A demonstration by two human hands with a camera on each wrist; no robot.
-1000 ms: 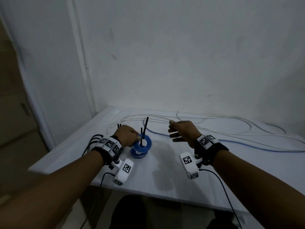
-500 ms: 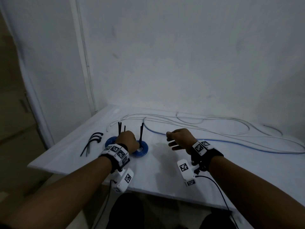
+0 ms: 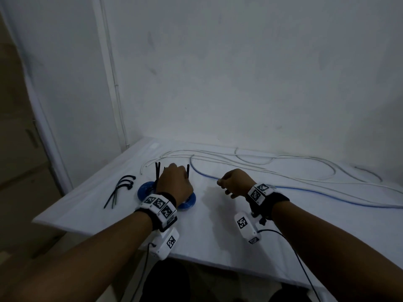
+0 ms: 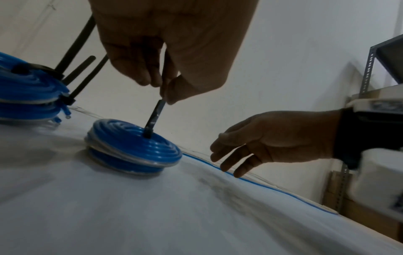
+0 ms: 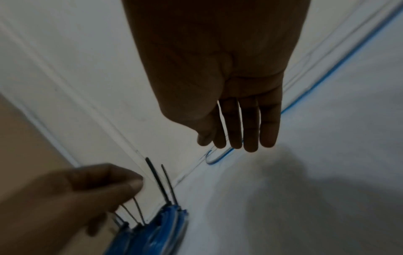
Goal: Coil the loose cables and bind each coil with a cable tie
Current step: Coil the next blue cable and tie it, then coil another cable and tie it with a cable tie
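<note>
- White walls meet in a corner behind a white counter (image 3: 218,236), seen from the head view.
- Left hand (image 3: 174,184) sits over two blue coils: a left coil (image 3: 146,188) and a right coil (image 3: 188,202), both lying on the counter near its front left.
- Black tie tails (image 3: 157,171) stand up from the coils on either side of that hand.
- Spare ties (image 3: 120,188) lie in a loose bunch just left of the coils.
- Right hand (image 3: 235,184) hovers to the right of the coils, its fingers loosely bent and holding nothing.
- Loose white cables (image 3: 283,162) and a blue cable (image 3: 305,190) trail across the back and right of the counter.
- Left wrist view: the left hand (image 4: 170,43) pinches the upright tie (image 4: 154,117) of the nearer coil (image 4: 135,148) between thumb and fingers (image 4: 174,91).
- That coil rests flat on the counter (image 4: 130,215); the other coil (image 4: 26,89), with three tie tails, lies just behind it to the left.
- Right hand (image 4: 272,139) hangs above the blue cable (image 4: 250,181), its fingers relaxed and slightly spread, apart from the coil.
- Right wrist view: the right hand (image 5: 229,77) has straight fingers (image 5: 250,129), empty, above the counter (image 5: 305,189).
- Left hand (image 5: 76,195) is curled over the coils (image 5: 161,231); the ties (image 5: 157,181) rise beside it.
- Blue cable (image 5: 327,72) runs along the counter's far side.
</note>
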